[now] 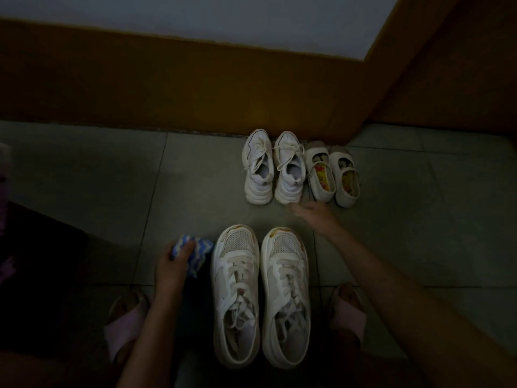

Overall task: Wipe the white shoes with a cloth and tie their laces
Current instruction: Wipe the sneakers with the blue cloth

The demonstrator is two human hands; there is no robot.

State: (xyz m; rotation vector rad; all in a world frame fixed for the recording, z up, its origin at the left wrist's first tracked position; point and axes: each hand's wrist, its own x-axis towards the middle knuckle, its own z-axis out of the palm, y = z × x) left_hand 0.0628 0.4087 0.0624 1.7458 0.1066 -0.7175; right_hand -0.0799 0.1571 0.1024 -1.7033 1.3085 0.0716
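Your left hand (170, 268) grips the blue-patterned cloth (195, 254), lower left | your right hand (316, 217) open, centre, above the large white shoes (260, 298).

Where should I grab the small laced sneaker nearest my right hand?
Probably pinch the small laced sneaker at its heel collar, right hand from the near side: heel points toward you, opening faces up, its twin and a strap shoe crowd its flanks.
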